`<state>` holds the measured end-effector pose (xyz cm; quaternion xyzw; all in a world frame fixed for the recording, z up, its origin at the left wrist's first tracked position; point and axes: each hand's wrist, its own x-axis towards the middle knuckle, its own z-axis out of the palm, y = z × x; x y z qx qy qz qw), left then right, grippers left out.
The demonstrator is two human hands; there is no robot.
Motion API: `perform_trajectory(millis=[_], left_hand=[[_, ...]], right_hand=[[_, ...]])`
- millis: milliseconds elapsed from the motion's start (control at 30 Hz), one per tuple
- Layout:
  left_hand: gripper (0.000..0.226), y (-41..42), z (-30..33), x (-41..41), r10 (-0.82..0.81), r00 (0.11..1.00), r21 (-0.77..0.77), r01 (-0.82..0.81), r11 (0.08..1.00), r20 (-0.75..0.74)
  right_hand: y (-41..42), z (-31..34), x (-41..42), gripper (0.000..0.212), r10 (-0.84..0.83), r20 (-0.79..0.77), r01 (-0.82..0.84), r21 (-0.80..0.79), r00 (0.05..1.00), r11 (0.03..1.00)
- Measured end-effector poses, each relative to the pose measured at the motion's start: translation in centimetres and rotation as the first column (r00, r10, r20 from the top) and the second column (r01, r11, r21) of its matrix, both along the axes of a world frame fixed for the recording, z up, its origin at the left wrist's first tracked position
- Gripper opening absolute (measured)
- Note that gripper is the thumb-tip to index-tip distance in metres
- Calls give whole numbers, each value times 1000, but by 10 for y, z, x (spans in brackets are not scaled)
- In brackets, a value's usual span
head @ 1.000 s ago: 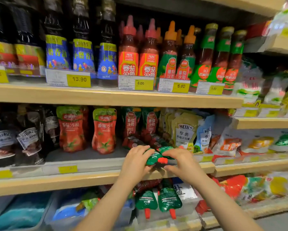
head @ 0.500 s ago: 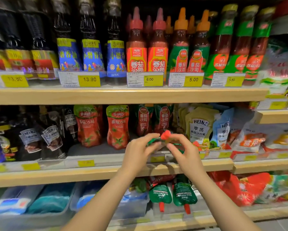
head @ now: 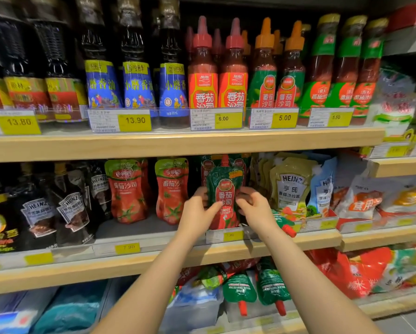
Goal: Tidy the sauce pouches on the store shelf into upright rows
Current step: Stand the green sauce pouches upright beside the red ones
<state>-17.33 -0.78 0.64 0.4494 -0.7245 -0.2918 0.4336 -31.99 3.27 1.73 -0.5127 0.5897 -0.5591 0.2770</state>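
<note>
Behind the held pouch, more green pouches (head: 239,165) of the same kind are mostly hidden; only their tops show. Another lies flat at centre right of the frame (head: 284,222), red cap pointing forward, partly covered by the right wrist. The price tags along the shelf edge are too blurred to read in places. The left hand (head: 197,213) and the right hand (head: 256,208) both pinch the sides of a green-and-red ketchup pouch (head: 223,198), fingers curled round its edges, holding it upright with its cap on top, at the centre of the frame on the middle wooden shelf (head: 154,263). Sauce bottles (head: 203,75) fill the shelf above; the frame's right side is smeared.
</note>
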Motion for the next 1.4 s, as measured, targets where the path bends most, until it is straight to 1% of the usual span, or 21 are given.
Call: perform_trajectory(millis=[67,133,167,233,333,400,433,533,600,667,700,767,833,900,1000,1133,1233,1333,1367,1400], left_hand=[[60,8,-6,-2,54,997,-2,-54,999,49],[80,20,-13,-13,143,987,-51,-140,989,74],[83,27,-15,-21,199,977,-77,-193,978,80],[84,36,-16,-39,294,950,-97,-285,954,105],[91,37,-15,-59,379,909,-39,-378,925,176],[94,33,-16,-65,412,883,-2,-423,906,225],[94,32,-18,-67,425,873,-3,-437,899,240],[87,28,-23,-70,458,848,-46,-463,885,267],[85,27,-24,-71,468,835,-62,-472,880,288],[82,24,-22,-73,473,827,-46,-483,874,304],[81,20,-20,-74,472,827,-20,-490,871,304],[78,11,-18,-74,465,825,28,-499,866,321],[73,2,-18,-73,450,819,29,-491,870,357],[70,-7,-18,-72,460,826,25,-494,869,326],[66,-21,-16,-72,472,834,74,-511,857,285],[71,-34,-17,-74,464,837,112,-511,852,291],[74,-37,-18,-75,458,849,130,-502,855,263],[88,-31,-15,-72,439,868,152,-478,865,233],[93,-24,-14,-70,438,868,130,-474,871,234],[95,-16,-14,-67,443,865,76,-471,879,238]], right_hand=[[11,-6,-1,31,-10,-67,8,-25,998,1000],[30,-13,-9,32,-93,-169,72,-129,981,989],[40,-15,-14,30,-136,-207,97,-189,969,977],[59,-19,-30,26,-212,-273,135,-276,938,952],[76,-26,-67,28,-323,-386,194,-338,864,921],[80,-37,-94,36,-374,-451,245,-320,810,915],[81,-44,-105,39,-385,-496,272,-286,779,919],[76,-65,-126,44,-372,-624,313,-207,687,927],[70,-73,-127,44,-368,-679,309,-213,635,927],[62,-75,-124,45,-362,-704,282,-234,611,931],[58,-76,-122,44,-354,-711,269,-235,608,934],[51,-76,-118,39,-367,-682,282,-239,632,929],[47,-77,-116,35,-409,-638,320,-258,653,912],[45,-80,-116,33,-440,-608,339,-282,660,898],[43,-82,-115,31,-472,-570,362,-303,673,882],[41,-84,-113,30,-478,-555,377,-294,681,878],[42,-83,-113,31,-462,-557,366,-281,690,887],[46,-74,-114,32,-399,-575,333,-222,714,916],[49,-70,-116,33,-369,-578,312,-200,728,929],[54,-66,-118,36,-336,-574,286,-180,746,941]])
